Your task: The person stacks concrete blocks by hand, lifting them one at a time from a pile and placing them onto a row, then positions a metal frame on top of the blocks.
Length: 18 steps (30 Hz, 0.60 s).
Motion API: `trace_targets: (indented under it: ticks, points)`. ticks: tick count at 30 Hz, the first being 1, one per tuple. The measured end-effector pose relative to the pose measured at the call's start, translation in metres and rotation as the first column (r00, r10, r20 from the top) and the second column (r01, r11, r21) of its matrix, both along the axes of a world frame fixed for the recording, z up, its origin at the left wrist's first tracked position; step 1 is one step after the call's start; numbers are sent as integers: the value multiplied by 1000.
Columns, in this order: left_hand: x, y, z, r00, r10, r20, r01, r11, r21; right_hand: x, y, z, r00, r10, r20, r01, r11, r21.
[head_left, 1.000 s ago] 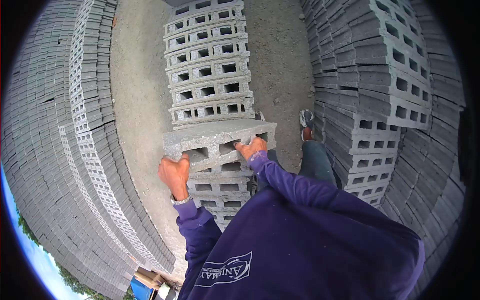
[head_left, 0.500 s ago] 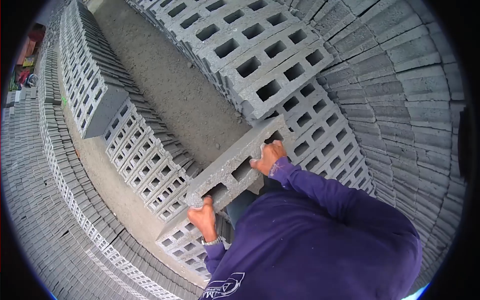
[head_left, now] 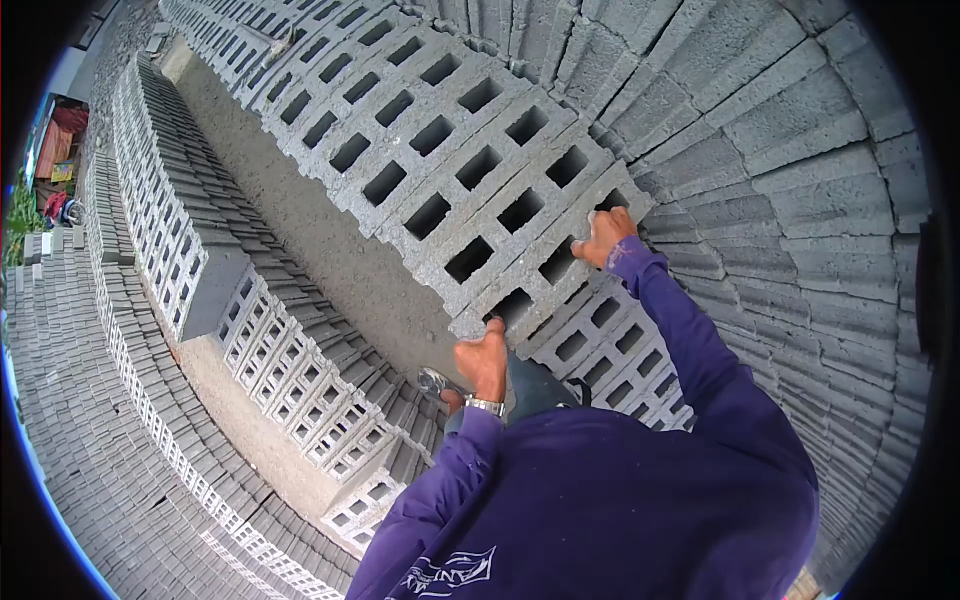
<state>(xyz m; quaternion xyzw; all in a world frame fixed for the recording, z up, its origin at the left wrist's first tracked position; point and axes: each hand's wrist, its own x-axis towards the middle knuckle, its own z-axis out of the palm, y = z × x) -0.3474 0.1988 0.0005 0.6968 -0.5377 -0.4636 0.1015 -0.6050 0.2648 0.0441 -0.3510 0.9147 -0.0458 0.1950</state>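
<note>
A grey hollow concrete block (head_left: 535,287) lies at the near end of a raised row of blocks (head_left: 450,215), flush against its neighbour. My left hand (head_left: 482,360) grips the block's lower left end, its thumb at the hole there. At the upper right end, my right hand (head_left: 606,237) is closed on the same block, with fingers in the end hole and the thumb at the middle one. The undersides of both grips are hidden.
A lower layer of blocks (head_left: 612,345) continues below the raised row. Another block row (head_left: 300,370) runs along the left, beyond a dirt strip (head_left: 300,215). Stacked blocks (head_left: 780,220) rise at the right. My shoe (head_left: 436,382) shows between the rows.
Both hands have carried the block from the left row over to the raised row's end, where it now meets the other blocks. The view has turned with it.
</note>
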Motion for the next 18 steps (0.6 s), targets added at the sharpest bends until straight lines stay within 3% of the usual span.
trace_targets:
  ticks: [1, 2, 9, 13, 17, 18]
  points:
    - [-5, 0, -4, 1000, -5, 9, 5, 1000, 9, -7, -1, -1, 1000, -2, 25, 2, 1000, 4]
    - [-6, 0, -9, 990, -52, 132, 40, 995, 90, -13, 1, -9, 999, 13, 33, -14, 1000, 14]
    - [-27, 3, 6, 989, 8, 147, -35, 984, 177, -25, 11, -28, 997, 62, 52, -63, 998, 16]
    - [-30, 4, 7, 971, 83, 226, -113, 985, 127, -29, 8, -30, 998, 51, 24, -51, 998, 29]
    - [-35, 5, 0, 986, -41, 162, 30, 997, 69, -45, 7, -37, 993, 54, 101, -57, 998, 29]
    - [-32, -2, 5, 991, -70, 112, 52, 985, 162, -45, 4, -32, 989, 56, 137, -66, 996, 65]
